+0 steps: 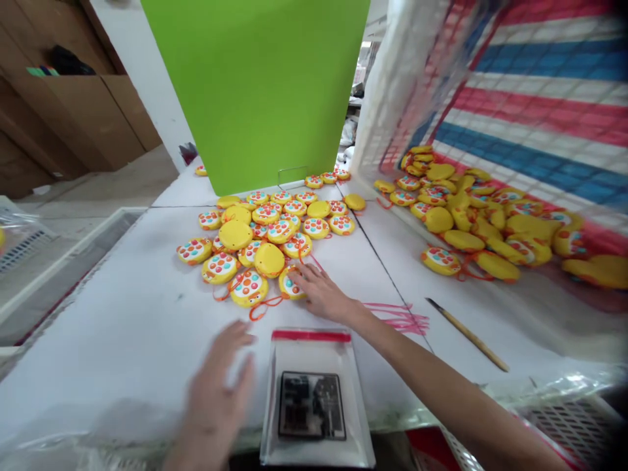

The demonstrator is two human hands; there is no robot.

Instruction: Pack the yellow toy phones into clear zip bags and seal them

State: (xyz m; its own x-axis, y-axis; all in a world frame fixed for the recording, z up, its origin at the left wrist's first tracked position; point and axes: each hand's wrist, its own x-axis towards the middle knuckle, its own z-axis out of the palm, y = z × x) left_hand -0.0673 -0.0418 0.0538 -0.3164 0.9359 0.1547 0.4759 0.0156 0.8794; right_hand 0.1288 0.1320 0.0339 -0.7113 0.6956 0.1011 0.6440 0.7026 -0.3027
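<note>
Yellow, rounded toys with colored dots on a white face lie in a loose pile [267, 260] on the white table. My right hand [318, 293] reaches to the near edge of the pile, its fingers on one yellow toy [290, 284], dotted side up; the fingertips partly cover it. Beside that toy, another dotted toy [248, 289] lies with an orange cord loop [265, 306]. My left hand [220, 386], blurred, is above the table's front, thumb and fingers apart and holding nothing. Between my forearms lies a clear pouch [314, 347] with a red strip and a dark, black-framed rectangle inside.
A green board [265, 85] stands behind the pile. On the right, more yellow toys [461, 209] lie along and inside a white mesh-sided container [387, 124] with a striped sheet. A pointed wooden-handled tool [468, 333] and pink strips [402, 318] lie right of my arm.
</note>
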